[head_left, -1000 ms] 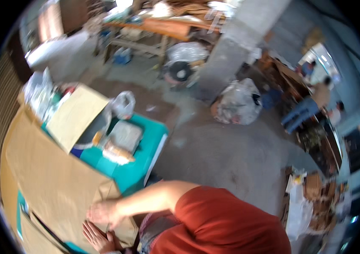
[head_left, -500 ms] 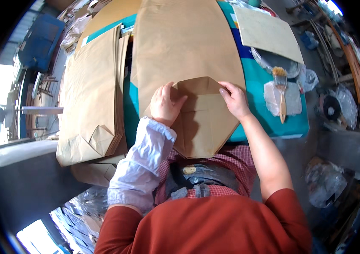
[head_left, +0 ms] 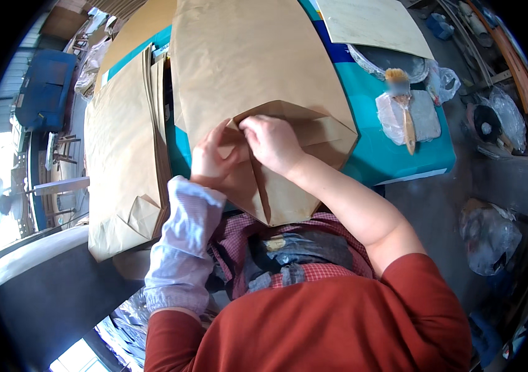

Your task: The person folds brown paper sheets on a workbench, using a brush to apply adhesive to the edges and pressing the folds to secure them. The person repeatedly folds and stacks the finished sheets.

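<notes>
A large brown paper bag (head_left: 245,56) lies flat in front of me, its near end spread into folded flaps. My right hand (head_left: 273,144) reaches across to the left of that end, its fingertips closed on the top left edge of the opened paper. Beside it, my left hand (head_left: 211,158) holds the left side flap, fingers curled at the fold and thumb toward the inside. The two hands nearly touch at the left corner. The flap's right side stands partly raised, with no hand on it. The paper under my right palm is hidden.
A stack of folded brown paper bags (head_left: 124,155) lies to the left on the teal-covered table (head_left: 369,167). At the right, a brush (head_left: 408,121) rests on a pale, plastic-wrapped block (head_left: 426,118). Behind it are a round plastic-covered container (head_left: 369,62) and a cream board (head_left: 375,25).
My right hand has left the right corner and crossed to the left corner beside my left hand. The bag's end, spread out flat before, has its left and right sides partly folded up.
</notes>
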A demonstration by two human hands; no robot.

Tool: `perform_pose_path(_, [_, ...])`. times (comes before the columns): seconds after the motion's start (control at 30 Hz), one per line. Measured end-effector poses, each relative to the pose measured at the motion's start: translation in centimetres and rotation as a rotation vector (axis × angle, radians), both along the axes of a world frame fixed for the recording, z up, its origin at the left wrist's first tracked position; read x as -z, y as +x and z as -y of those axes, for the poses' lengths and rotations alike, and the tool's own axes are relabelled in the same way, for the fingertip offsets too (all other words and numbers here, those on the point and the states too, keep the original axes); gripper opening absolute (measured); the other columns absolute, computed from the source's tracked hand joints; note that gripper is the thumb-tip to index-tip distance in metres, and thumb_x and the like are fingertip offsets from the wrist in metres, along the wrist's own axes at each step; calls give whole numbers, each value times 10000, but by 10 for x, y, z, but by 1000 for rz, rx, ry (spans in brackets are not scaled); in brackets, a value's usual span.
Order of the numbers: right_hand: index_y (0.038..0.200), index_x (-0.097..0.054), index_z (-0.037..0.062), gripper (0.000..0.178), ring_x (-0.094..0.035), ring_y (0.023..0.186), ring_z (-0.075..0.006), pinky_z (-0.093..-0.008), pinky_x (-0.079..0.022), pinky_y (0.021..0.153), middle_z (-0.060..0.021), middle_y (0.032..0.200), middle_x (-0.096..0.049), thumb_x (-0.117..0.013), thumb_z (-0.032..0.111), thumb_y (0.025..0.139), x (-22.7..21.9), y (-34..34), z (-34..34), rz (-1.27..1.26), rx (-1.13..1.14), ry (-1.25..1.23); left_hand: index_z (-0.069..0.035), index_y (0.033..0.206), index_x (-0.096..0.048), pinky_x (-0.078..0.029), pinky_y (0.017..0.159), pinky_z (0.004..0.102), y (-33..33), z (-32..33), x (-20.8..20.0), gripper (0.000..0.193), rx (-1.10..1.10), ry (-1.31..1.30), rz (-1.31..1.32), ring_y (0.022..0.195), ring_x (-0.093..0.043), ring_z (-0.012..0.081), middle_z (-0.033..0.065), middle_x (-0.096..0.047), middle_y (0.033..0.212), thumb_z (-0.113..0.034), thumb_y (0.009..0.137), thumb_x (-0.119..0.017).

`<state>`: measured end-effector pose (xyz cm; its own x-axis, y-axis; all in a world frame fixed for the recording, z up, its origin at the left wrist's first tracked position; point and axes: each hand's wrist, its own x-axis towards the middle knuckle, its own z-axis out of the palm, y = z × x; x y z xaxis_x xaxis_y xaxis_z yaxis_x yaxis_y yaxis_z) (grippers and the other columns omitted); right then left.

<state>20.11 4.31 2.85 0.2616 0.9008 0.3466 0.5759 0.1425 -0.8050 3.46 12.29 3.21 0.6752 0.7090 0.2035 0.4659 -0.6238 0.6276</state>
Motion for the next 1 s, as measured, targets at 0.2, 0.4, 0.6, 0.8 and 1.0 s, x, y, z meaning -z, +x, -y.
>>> perform_pose_path(0.2, [905, -666, 37, 101, -661, 751, -308, -393, -527, 654, -127, 837, -679, -595, 49, 834, -11, 17, 27, -77, 47, -23, -36, 1153, -621, -529, 765, 376, 26, 16, 22, 479, -332, 40, 120, 850, -653, 297, 141, -661, 931, -199, 740, -802])
perform_pose_path(0.4, [945, -683, 12, 116, -682, 763, -283, -348, -530, 662, -151, 883, -691, -622, 58, 858, -6, 27, 39, -110, -67, -137, 28, 1192, -631, -517, 798, 295, -3, 3, 15, 420, -100, -272, 187, 877, -652, 174, 125, -701, 954, -101, 793, -659])
perform_pose_path(0.6, [747, -593, 34, 156, -650, 651, -325, -409, -507, 574, -149, 700, -642, -713, 127, 784, -4, -17, -2, -60, -29, 14, 34, 1098, -677, -533, 761, 298, -3, -18, 7, 353, -134, -526, 121, 846, -672, 181, 169, -705, 882, -58, 832, -463])
perform_pose_path(0.8, [712, -588, 58, 97, -629, 640, -336, -449, -496, 565, -139, 663, -604, -684, 52, 710, 0, -34, 29, 184, -77, 12, -26, 972, -676, -540, 762, 378, 50, -47, 33, 237, -243, -176, -238, 903, -686, 297, 178, -698, 941, -153, 774, -640])
perform_pose_path(1.0, [806, -640, 66, 56, -580, 984, -250, -393, -494, 837, -64, 974, -604, -607, 101, 779, -53, 51, -12, 814, -209, 201, 10, 1015, -630, -544, 707, 368, 51, -47, -13, 359, -96, -507, -186, 836, -685, 268, 143, -696, 874, -195, 740, -737])
